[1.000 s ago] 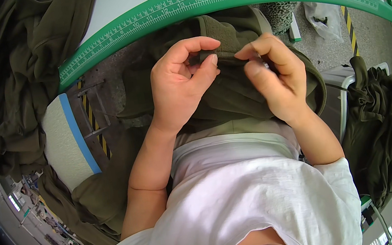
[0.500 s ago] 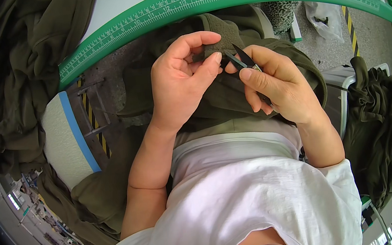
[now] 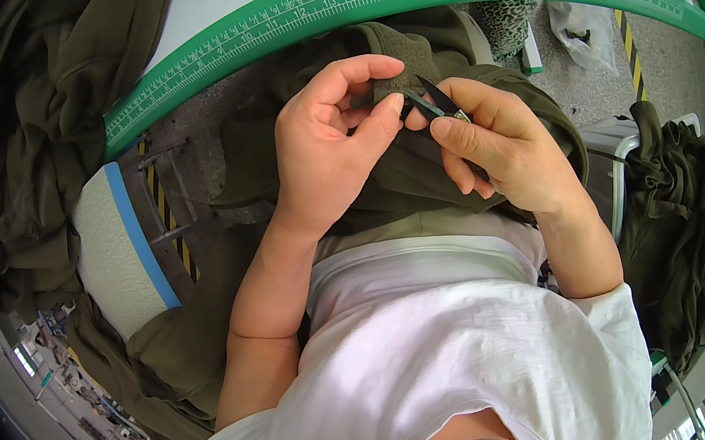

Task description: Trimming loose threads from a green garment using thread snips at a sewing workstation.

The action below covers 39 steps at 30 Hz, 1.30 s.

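Observation:
Over my lap lies an olive-green fleece garment (image 3: pixel 417 171). A thick fuzzy patch of it (image 3: pixel 404 60) is raised near my fingertips. My left hand (image 3: pixel 333 142) has its thumb and fingers closed around the edge of this cloth; some of the fingers are hidden behind it. Thread snips (image 3: pixel 450 107) sit in my right hand (image 3: pixel 498 138), with the thumb on top of them. Their dark blades are spread apart and point up and left at the cloth edge, close to my left thumb tip.
A green-edged table with a printed ruler (image 3: pixel 332 0) curves ahead of me. Olive garments are heaped at the left (image 3: pixel 26 174) and hang at the right (image 3: pixel 683 230). A pale, blue-edged panel (image 3: pixel 121 250) stands left. A clear plastic bag (image 3: pixel 584 34) lies beyond on the floor.
Both hands have shifted very slightly to the right with the cloth. The snips' blades look a little nearer together than before.

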Motion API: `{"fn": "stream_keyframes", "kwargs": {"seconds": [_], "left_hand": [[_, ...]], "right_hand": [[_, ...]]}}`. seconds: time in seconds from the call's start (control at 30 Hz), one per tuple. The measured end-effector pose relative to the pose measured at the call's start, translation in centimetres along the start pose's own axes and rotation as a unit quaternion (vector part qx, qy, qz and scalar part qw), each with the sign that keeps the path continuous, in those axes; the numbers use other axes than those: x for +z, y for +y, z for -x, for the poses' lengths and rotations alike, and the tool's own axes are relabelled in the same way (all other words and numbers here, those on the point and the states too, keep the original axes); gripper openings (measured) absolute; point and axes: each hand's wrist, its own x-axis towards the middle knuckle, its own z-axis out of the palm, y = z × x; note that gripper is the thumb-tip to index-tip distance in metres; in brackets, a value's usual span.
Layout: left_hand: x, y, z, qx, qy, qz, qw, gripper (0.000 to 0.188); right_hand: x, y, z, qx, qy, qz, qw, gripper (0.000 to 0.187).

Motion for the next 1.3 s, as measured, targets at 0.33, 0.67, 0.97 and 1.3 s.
{"fn": "stream_keyframes", "kwargs": {"seconds": [0.33,0.67,0.97,1.3], "left_hand": [[-0.2,0.1,-0.3,-0.073,-0.023,0.151,0.986,0.027],[0.1,0.8,-0.2,-0.048,-0.033,0.086,0.995,0.026],[0.2,0.8,-0.2,-0.038,-0.024,0.040,0.998,0.025],[0.1,0.1,-0.2,0.015,-0.018,-0.062,0.998,0.023]], "right_hand": [[0.3,0.9,0.1,-0.064,0.032,0.010,0.997,0.018],[-0.4,0.0,0.1,-0.022,-0.008,0.013,1.000,0.019],[-0.7,-0.1,-0.1,0.004,-0.012,-0.026,1.000,0.021],[-0.8,0.0,-0.4,0.013,-0.013,-0.056,0.998,0.021]]}}
